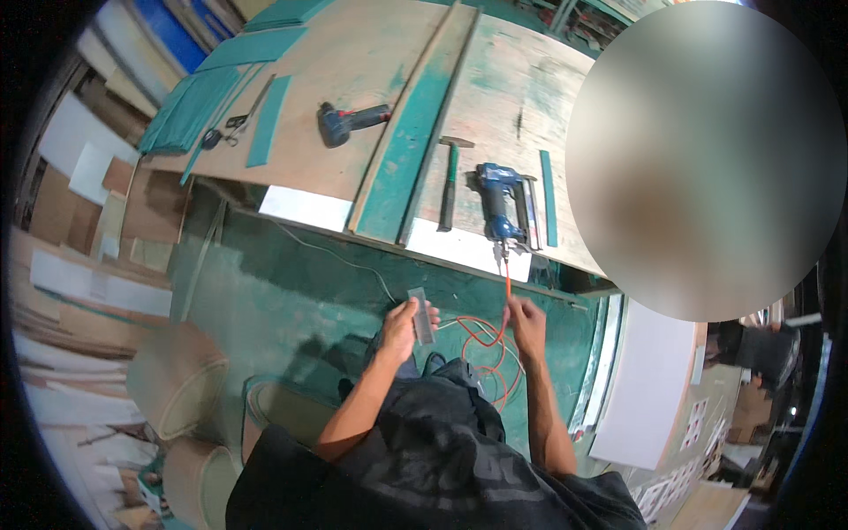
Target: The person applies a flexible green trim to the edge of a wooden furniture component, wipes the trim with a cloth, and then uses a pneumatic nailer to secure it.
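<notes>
The grey strip of staples (422, 315) stands nearly upright in the left hand (402, 325), whose grip is clamped on the strip's lower part with the fingers wrapped round it, below the near edge of the worktop (291, 168). Just right of that grip, the right hand (527, 320) is closed on the orange air hose (506, 291). The hose runs up from this grip to the blue pneumatic stapler (497, 201), which lies on the worktop near its front edge, and loops down in coils between the two forearms over the green floor (291, 300). Above and between the two grips, a hammer (450, 181) lies on the worktop just left of the stapler. A long green-painted board (411, 132) runs away across the worktop further left. Well beyond the left grip lie a blue cordless drill (346, 122) and, further left still, scissors (221, 134) beside green strips (267, 119).
</notes>
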`<state>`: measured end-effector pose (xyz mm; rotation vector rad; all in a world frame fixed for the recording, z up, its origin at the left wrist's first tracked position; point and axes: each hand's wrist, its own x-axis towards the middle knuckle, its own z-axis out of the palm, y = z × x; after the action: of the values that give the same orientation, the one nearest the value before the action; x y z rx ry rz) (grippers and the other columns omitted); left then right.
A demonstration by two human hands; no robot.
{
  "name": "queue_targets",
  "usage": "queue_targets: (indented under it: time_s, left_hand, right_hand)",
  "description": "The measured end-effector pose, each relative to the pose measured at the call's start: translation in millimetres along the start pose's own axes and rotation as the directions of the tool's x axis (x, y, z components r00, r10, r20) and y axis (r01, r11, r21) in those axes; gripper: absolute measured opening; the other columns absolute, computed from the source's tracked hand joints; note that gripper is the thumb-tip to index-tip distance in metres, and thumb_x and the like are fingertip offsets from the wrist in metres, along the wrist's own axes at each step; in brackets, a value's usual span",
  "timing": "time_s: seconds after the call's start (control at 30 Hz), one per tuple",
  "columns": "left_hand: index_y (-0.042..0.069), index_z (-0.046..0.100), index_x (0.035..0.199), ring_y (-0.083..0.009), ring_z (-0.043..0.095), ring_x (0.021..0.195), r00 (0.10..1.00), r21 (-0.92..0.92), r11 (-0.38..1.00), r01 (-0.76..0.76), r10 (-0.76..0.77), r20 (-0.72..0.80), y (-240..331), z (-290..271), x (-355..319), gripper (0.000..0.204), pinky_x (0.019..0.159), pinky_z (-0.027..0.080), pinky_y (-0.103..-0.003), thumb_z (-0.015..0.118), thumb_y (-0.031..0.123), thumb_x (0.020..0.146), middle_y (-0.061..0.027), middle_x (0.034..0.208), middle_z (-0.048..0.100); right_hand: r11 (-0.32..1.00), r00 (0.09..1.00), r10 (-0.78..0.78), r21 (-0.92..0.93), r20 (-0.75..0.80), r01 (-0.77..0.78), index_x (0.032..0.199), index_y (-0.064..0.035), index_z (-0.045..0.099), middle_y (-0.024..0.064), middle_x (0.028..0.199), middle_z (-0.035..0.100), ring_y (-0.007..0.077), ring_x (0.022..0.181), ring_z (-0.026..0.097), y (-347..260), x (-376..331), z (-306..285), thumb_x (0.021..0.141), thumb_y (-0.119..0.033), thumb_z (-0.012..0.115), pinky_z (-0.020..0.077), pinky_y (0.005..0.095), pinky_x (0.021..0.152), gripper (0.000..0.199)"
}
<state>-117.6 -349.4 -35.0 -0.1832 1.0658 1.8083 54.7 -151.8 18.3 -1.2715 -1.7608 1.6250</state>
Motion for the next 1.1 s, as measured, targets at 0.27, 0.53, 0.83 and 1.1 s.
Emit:
queue_targets:
  time_s: [0.27, 0.53, 0.83, 1.1]
  left_hand:
    - [-0.002, 0.053, 0.104, -0.0245, 0.068, 0.076, 0.992, 0.291, 0.951, 0.106, -0.079, -0.102, 59.5, -34.0, 39.7, 0.015, 0.071, 0.059, -0.037, 0.049, 0.011, 0.098, -0.0168, 0.094, 0.068]
    - [-0.001, 0.055, 0.105, -0.0130, 0.063, 0.068, 0.993, 0.725, 0.682, 0.097, -0.114, -0.027, 100.1, 1.9, 90.5, 0.025, 0.060, 0.057, -0.028, 0.067, 0.014, 0.088, -0.0062, 0.082, 0.063]
    - [0.000, 0.055, 0.105, -0.0206, 0.064, 0.074, 0.947, 0.947, 0.118, -0.298, 0.164, 0.278, 45.7, 85.2, 222.8, 0.038, 0.062, 0.052, -0.036, 0.076, 0.019, 0.080, -0.0130, 0.087, 0.065]
    - [0.000, 0.055, 0.111, -0.0439, 0.064, 0.099, 0.842, 0.923, -0.134, -0.361, 0.378, 0.384, -13.6, 192.4, 304.8, 0.038, 0.087, 0.051, -0.048, 0.067, 0.015, 0.078, -0.0251, 0.109, 0.064]
  right_hand:
    - [0.421, 0.814, -0.573, -0.818, 0.095, 0.391, 0.135, 0.0057, 0.042, 0.0268, 0.123, 0.055, 0.0455, 0.099, 0.059, -7.8, 176.9, 74.3, 0.084, -0.021, 0.071, 0.0479, 0.0503, 0.088, 0.064]
    - [0.605, 0.982, -0.189, -0.790, -0.023, 0.098, 0.147, -0.0040, 0.031, 0.0323, 0.101, 0.064, 0.0478, 0.092, 0.066, 3.0, 262.6, 74.1, 0.095, -0.015, 0.049, 0.0538, 0.0547, 0.079, 0.056]
    - [0.970, 0.916, -0.243, -0.051, -0.319, 0.239, 0.132, 0.0013, 0.054, 0.0132, 0.090, 0.071, 0.0178, 0.078, 0.066, -155.3, 112.0, -44.7, 0.084, -0.021, 0.075, 0.0509, 0.0292, 0.069, 0.057]
    - [0.615, 0.834, -0.073, 0.634, -0.546, 0.469, 0.092, -0.0034, 0.057, 0.0062, 0.077, 0.058, 0.0175, 0.065, 0.057, -162.4, -14.1, -172.8, 0.092, -0.013, 0.066, 0.0509, 0.0341, 0.061, 0.014]
